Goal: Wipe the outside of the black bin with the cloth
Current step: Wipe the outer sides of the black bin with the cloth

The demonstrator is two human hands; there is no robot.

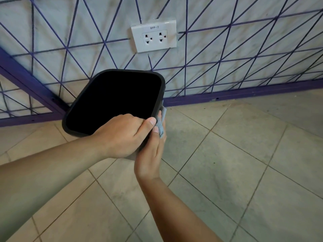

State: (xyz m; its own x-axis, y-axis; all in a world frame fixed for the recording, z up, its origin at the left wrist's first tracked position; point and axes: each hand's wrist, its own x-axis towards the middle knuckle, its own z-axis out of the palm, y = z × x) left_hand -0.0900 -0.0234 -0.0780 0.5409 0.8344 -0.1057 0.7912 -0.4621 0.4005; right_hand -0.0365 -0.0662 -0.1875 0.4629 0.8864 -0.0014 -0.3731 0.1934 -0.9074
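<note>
The black bin (158, 79) is held off the floor, tilted, its dark square opening facing me. My left hand (122, 135) grips the near rim, fingers curled over the edge into the opening. My right hand (150, 154) presses a grey-blue cloth (161, 121) against the bin's right outer side, just under the rim. Most of the cloth is hidden between palm and bin; only a crumpled strip shows above my fingers. The bin's outer walls are largely hidden behind the rim and my hands.
A tiled floor (227, 163) spreads below and to the right. Behind the bin stands a pale wall with purple line pattern and purple skirting (227, 96). A white double socket (154, 38) sits on the wall above the bin.
</note>
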